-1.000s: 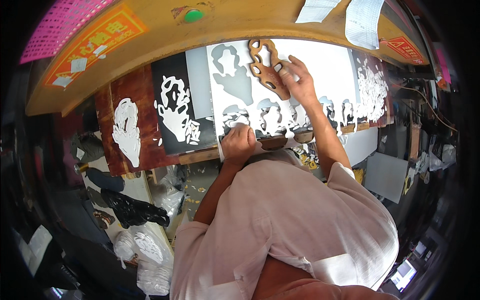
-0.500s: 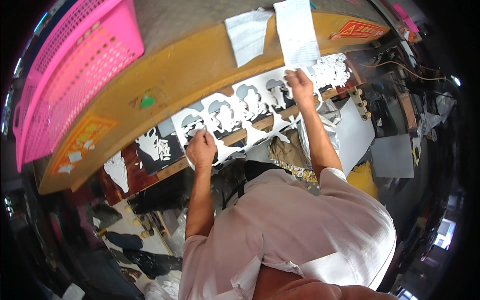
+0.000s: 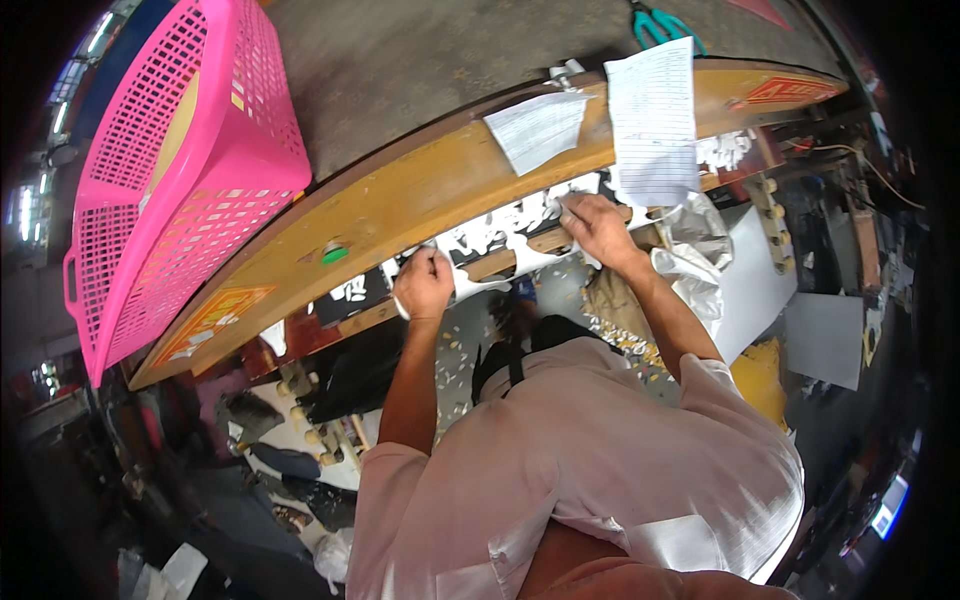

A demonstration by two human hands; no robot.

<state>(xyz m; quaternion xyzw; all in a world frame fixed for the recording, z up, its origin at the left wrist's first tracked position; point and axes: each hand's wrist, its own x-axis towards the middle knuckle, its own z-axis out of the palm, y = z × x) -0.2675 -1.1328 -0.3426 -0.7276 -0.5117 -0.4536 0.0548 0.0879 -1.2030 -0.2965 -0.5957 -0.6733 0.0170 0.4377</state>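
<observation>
A white sheet with cut-out openings lies along the narrow work surface, partly hidden under the yellow machine beam. My left hand is closed on the sheet's left end, fingers curled at its edge. At the right end, my right hand pinches the sheet, its fingertips close to the beam. Loose white cut pieces show among the openings. More white pieces rest on a black pad left of my left hand.
On top of the beam stand a pink perforated basket and teal-handled scissors. Two paper sheets hang over its front. A heap of white pieces lies far right. A silvery bag and yellow sack sit below right.
The view has shifted, showing more of the beam's top and the basket. My hands and the sheet now sit farther under the beam, which hides more of the sheet. Both hands keep their hold.
</observation>
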